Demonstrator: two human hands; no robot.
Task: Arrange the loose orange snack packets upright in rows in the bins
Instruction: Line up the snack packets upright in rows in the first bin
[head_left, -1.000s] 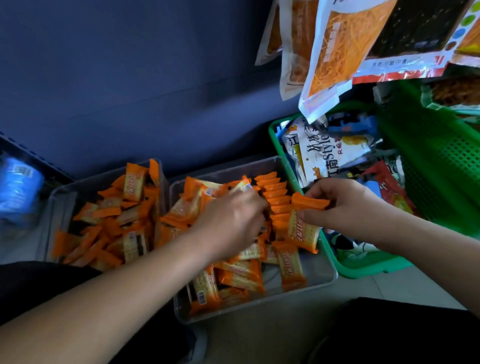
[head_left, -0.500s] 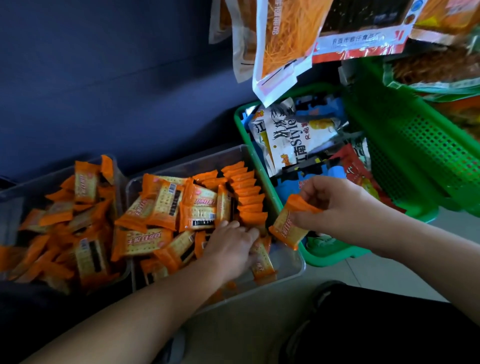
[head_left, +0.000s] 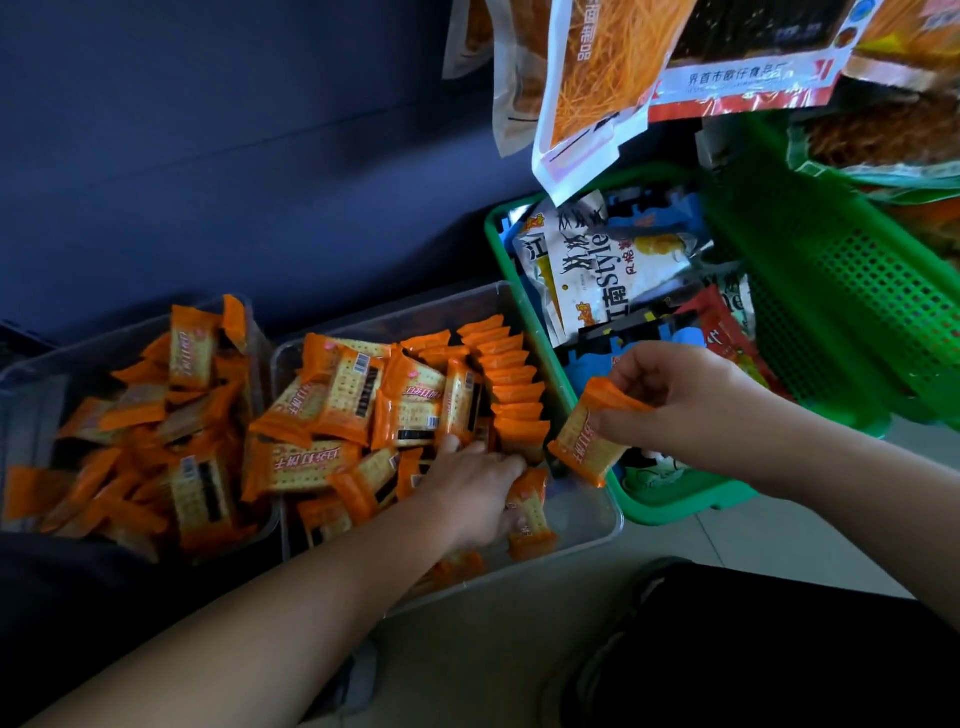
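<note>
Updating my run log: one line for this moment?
right hand pinches packet | left hand on loose packets in bin | row partly filled

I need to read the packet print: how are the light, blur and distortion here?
Head view: dim and uneven, brighter at right, the left bin in shadow; the left hand slightly blurred; print on the packet in the right hand soft; wide-angle bending curves the green basket.

Whatever lay under the left hand's (head_left: 470, 493) palm was hidden; the left bin (head_left: 104, 342) and hanging bags (head_left: 597, 73) ran off the frame's left and top edges.
</note>
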